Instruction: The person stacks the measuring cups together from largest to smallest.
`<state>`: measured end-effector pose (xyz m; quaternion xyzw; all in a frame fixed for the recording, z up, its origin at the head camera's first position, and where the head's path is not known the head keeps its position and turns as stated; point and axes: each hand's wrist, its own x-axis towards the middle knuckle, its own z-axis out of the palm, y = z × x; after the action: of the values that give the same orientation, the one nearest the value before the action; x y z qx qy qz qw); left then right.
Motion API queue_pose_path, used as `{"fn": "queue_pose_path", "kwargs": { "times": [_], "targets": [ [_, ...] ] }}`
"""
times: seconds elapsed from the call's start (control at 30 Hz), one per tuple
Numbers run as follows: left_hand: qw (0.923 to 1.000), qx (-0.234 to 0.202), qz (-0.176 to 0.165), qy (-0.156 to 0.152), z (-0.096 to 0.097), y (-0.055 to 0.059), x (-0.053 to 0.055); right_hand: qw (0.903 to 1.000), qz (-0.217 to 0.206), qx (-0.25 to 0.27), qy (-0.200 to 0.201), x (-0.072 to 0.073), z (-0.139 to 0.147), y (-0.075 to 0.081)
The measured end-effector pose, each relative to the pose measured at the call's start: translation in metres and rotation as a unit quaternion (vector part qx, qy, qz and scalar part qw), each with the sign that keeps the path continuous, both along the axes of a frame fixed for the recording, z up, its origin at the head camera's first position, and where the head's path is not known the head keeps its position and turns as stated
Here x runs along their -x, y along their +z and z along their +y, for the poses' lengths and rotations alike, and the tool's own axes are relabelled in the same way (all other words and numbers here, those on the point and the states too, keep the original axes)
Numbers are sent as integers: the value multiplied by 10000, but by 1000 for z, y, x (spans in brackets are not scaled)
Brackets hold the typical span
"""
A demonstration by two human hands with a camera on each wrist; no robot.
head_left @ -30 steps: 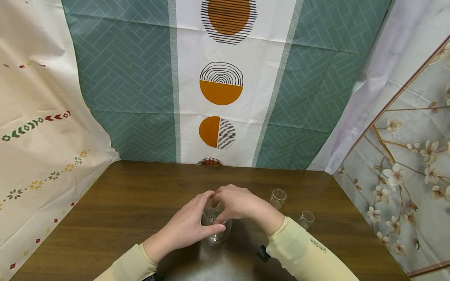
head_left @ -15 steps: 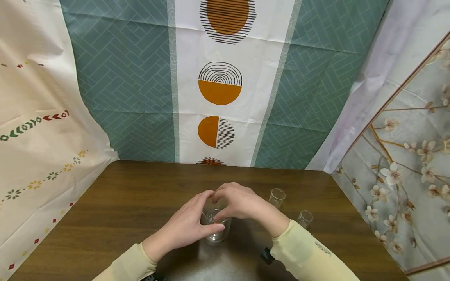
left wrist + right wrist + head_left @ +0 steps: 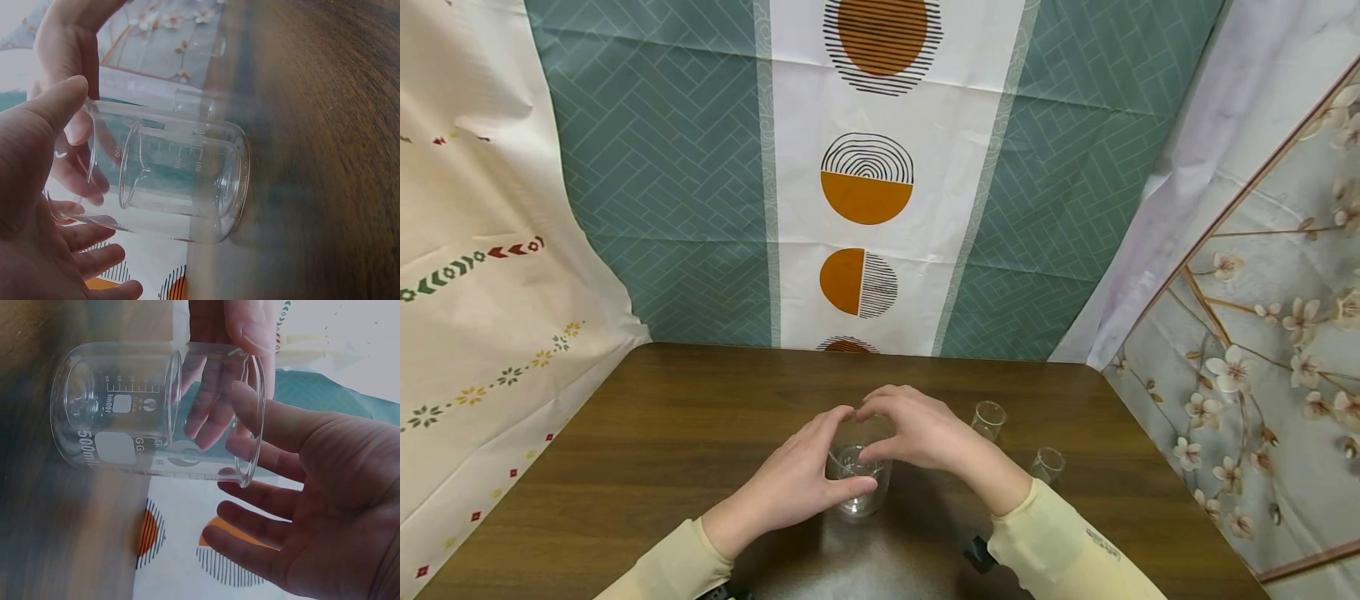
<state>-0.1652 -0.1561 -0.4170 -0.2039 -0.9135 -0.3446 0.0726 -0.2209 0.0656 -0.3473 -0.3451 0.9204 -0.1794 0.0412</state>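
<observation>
A clear glass beaker (image 3: 115,449) marked 500 ml stands upright on the table in front of me. Inside it is a smaller glass beaker (image 3: 122,403) marked with a 100 ml scale, also upright. My left hand (image 3: 790,479) holds the large beaker near its rim from the left, thumb on the near side and fingers towards the far side. At the right of the opening is my right hand (image 3: 917,429), fingers loosely bent and apart, thumb by the rim and clear of the small beaker. Whether it touches the large rim I cannot tell.
Two more small glass vessels stand on the right of the brown wooden table (image 3: 700,417): one farther back (image 3: 988,421) and a nearer glass (image 3: 1047,465) beside my right forearm. Patterned cloths (image 3: 865,208) hang behind and at both sides.
My right hand has risen slightly and drawn back from the opening, its thumb moving up from the small beaker. The left hand and both beakers stay in place.
</observation>
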Motion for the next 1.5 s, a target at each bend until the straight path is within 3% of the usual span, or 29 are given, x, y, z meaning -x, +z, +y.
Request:
{"fn": "queue_pose_path", "kwargs": {
  "times": [0.8,1.5],
  "targets": [
    [10000,-2,-86,8,0,-1,1,9943,687,768,-255,-13,17,-3],
    [10000,30,-10,82,0,-2,2,9828,1709,573,-401,-24,41,-7]
  ]
}}
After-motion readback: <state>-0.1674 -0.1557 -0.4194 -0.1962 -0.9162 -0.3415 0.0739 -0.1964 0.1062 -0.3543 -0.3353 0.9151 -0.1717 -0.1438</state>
